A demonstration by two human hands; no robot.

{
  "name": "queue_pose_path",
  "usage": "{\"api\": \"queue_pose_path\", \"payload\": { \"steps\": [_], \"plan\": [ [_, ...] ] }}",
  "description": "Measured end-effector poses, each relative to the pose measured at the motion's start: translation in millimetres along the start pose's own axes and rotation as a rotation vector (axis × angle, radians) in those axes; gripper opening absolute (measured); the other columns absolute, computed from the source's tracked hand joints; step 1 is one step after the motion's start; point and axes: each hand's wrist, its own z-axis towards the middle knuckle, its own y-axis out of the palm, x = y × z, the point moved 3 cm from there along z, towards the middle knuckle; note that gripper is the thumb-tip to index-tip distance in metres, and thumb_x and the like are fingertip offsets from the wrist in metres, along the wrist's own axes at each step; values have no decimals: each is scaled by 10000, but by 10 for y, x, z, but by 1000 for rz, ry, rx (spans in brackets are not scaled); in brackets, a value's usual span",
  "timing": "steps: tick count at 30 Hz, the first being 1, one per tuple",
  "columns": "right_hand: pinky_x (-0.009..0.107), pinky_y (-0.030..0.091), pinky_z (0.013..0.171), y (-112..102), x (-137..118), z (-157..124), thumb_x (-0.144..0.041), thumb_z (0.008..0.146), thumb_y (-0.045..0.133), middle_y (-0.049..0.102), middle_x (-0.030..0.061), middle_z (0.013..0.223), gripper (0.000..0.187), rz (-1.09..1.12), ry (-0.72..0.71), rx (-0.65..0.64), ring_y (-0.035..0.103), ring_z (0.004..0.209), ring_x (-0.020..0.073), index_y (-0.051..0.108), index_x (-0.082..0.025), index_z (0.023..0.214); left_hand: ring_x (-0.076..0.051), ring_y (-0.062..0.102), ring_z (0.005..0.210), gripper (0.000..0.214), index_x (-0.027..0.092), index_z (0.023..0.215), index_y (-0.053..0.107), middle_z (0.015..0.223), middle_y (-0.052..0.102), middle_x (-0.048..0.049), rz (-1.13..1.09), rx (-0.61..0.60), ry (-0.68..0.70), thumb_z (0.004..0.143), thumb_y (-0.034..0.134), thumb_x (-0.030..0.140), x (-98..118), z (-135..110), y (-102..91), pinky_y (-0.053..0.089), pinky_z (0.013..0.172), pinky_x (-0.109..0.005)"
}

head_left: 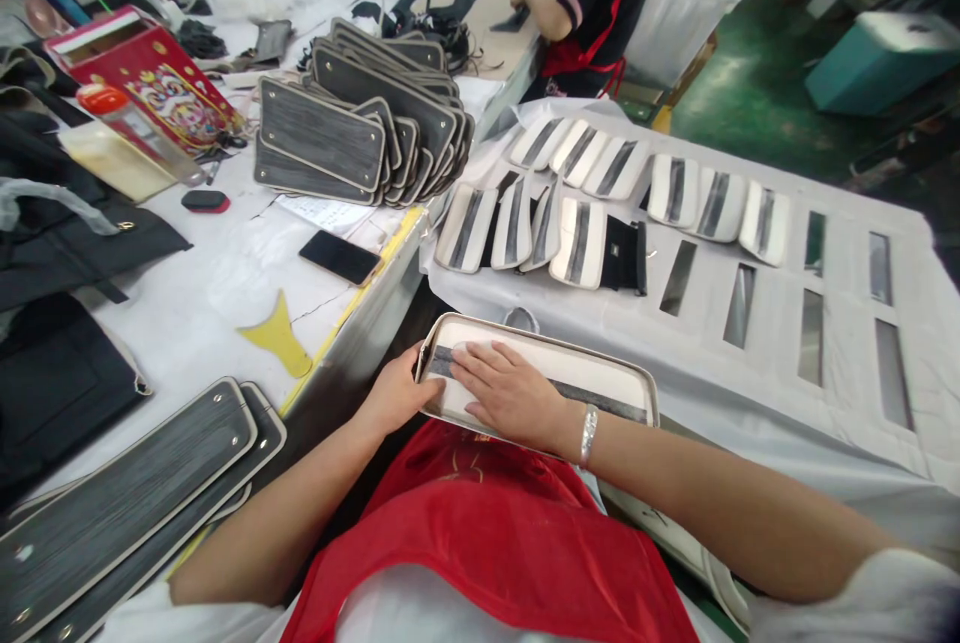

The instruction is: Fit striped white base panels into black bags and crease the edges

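Note:
In front of my red apron lies a long cream panel with rounded corners, a raised rim and a dark grey stripe, perhaps a bag base (607, 385). My left hand (397, 391) grips its left end, with the thumb over the rim and the other fingers partly hidden behind the edge. Flat on the cream face rests my right hand (510, 388), its fingers stretched out across the stripe. Below and left, dark grey panels with pale edging and metal studs (150, 513) overlap on the table.
A tall pile of grey studded panels (322, 128) stands on the left table, near a phone (340, 257) and a yellow scraper-like piece (279, 335). Striped cream pieces (579, 241) lie on the slotted white table (772, 323). Another person (600, 3) works at the back.

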Motion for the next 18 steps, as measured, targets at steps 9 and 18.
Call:
{"api": "queue_pose_path", "payload": {
  "steps": [9,18],
  "plan": [
    [472,184,1117,164,135,0,-419,917,423,377,103,1443,526,22,-25,-2,312,1337,247,427,-141,1364,-216,622,904,412,148,1138,597,1042,682,-40,5,-26,49,771,555,328,7,-53,-79,462,825,-299],
    [478,228,1094,147,94,53,-410,906,431,387,107,1438,519,42,-2,-32,329,1323,259,444,-141,1350,-153,537,580,400,165,674,632,609,620,-26,461,6,37,870,394,420,90,97,-216,316,549,-253]
  ]
}}
